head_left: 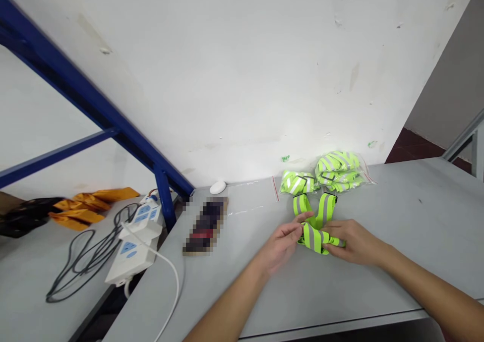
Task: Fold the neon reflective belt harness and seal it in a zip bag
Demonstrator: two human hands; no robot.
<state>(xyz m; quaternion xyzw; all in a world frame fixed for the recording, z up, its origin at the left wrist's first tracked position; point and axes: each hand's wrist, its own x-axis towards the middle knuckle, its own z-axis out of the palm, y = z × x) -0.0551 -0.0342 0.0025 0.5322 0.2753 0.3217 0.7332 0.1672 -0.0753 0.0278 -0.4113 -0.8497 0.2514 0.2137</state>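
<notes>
A lime-yellow reflective strap (316, 238) with grey stripes lies bunched on the grey table between my hands. My left hand (283, 243) pinches its left side with thumb and fingers. On the right, my right hand (350, 241) closes over the folded right part of the strap. Two loops of the strap with black edges stretch away from me beyond my fingers. Just behind them lie clear bags of similar straps, a smaller bag (298, 182) and a fuller bag (338, 171).
On the grey table (234, 291) to the left are a blurred-out phone-shaped object (206, 226) and a white oval object (218, 187). White power strips (132, 256), cables and orange bags (88, 206) lie further left, past a blue metal frame (164, 201). A white wall (242, 79) stands behind.
</notes>
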